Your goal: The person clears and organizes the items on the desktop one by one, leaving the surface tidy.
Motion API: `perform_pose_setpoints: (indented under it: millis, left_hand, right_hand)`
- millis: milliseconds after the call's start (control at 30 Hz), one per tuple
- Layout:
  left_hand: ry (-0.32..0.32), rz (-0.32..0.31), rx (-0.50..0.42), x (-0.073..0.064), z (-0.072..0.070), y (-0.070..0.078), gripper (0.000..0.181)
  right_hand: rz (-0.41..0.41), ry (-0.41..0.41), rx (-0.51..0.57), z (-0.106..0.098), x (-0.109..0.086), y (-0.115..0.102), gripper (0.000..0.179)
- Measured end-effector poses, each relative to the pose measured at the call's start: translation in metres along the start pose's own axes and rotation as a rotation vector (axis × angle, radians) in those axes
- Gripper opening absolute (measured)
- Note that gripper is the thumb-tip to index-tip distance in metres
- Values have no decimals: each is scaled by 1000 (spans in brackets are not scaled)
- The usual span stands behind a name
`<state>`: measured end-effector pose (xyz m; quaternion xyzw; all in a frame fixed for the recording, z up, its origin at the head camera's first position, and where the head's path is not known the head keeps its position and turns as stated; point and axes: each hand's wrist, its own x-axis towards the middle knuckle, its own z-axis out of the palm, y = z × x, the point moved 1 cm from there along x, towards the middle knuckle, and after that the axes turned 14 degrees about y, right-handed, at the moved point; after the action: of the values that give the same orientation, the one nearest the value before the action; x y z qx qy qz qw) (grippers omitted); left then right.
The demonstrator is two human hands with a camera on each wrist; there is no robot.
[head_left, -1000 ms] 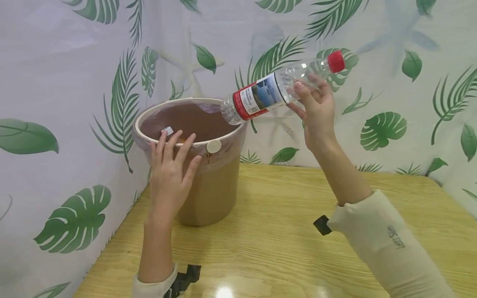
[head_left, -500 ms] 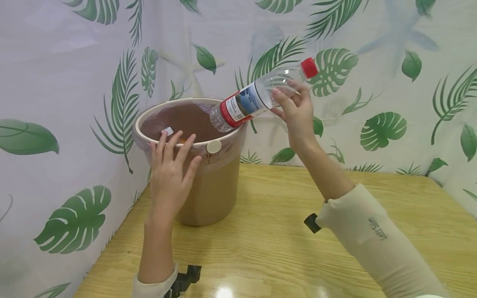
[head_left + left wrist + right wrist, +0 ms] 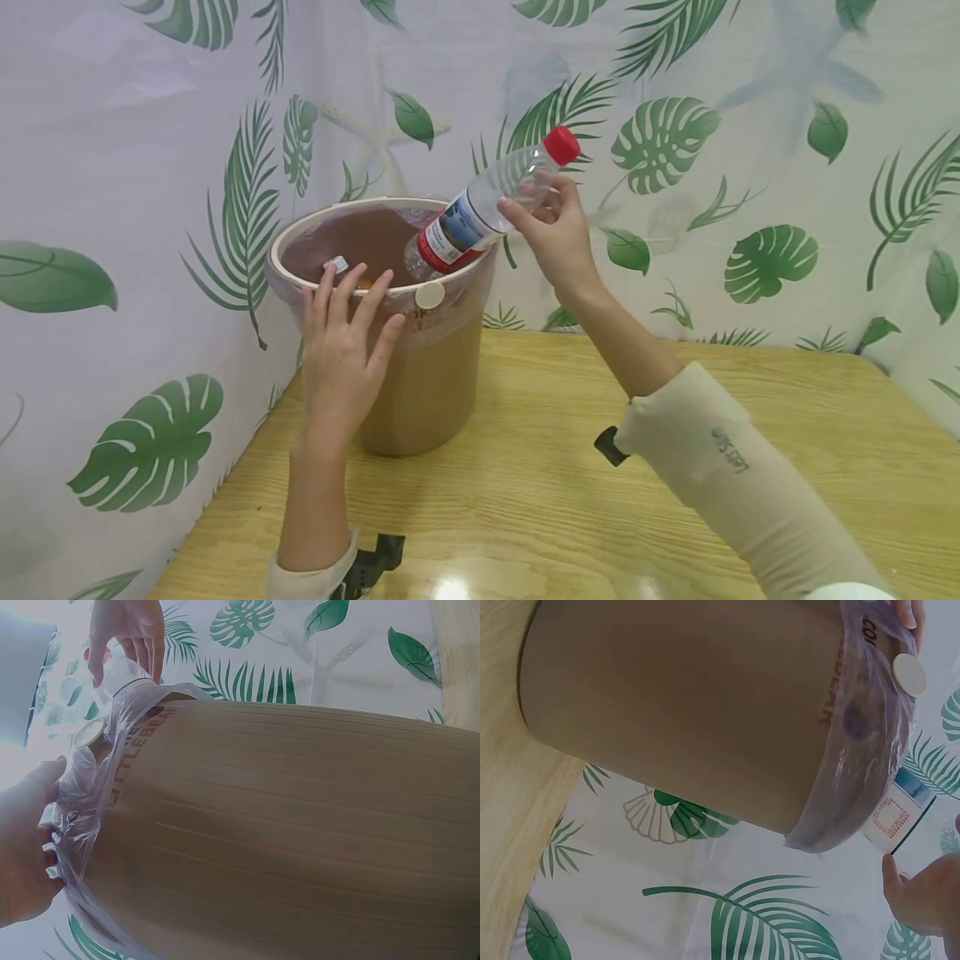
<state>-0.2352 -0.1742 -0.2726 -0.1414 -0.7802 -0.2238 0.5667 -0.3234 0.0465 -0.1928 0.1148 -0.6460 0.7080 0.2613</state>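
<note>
In the head view my right hand [image 3: 551, 233] grips a clear plastic bottle [image 3: 487, 204] with a red cap and a red, white and blue label. The bottle tilts, its base dipping inside the rim of a brown trash bin [image 3: 420, 375] and its cap up to the right. My left hand [image 3: 341, 350] rests on the near rim with its fingers fairly straight and spread. A thin translucent bag [image 3: 82, 802] lines the bin and folds over the rim. The right wrist view shows the bottle label [image 3: 900, 814] beyond the bag edge.
The bin stands on a light wooden table [image 3: 570, 467] near the left wall. Leaf-patterned sheeting [image 3: 750, 192] hangs behind and to the left. Inside the bin lie a small white piece [image 3: 337, 264] and something orange [image 3: 365, 284]. A round cream button [image 3: 430, 295] sits on the rim.
My right hand has carried the bottle left and slightly down, tilting it steeper, so its base now sits inside the bin opening. My left hand has stayed on the rim.
</note>
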Motion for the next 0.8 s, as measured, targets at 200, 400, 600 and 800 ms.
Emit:
perform_pose_setpoints:
  millis: [200,400,600,800]
  left_hand:
    - [0,2,2,0,0,0,53]
    - [-2,7,6,1,-1,0,52]
    - [-28,-7,10,0,-2,0,49]
    - [-39,-12,9,-1,-2,0,47]
  right_hand:
    - [-46,-55,-126,10,-3,5,60]
    - [-62,-106,-255,19,-4,8,64]
    - [-68,-152,-320,24,-6,12,66]
    - [-61,-167,-315,25,-7,11,68]
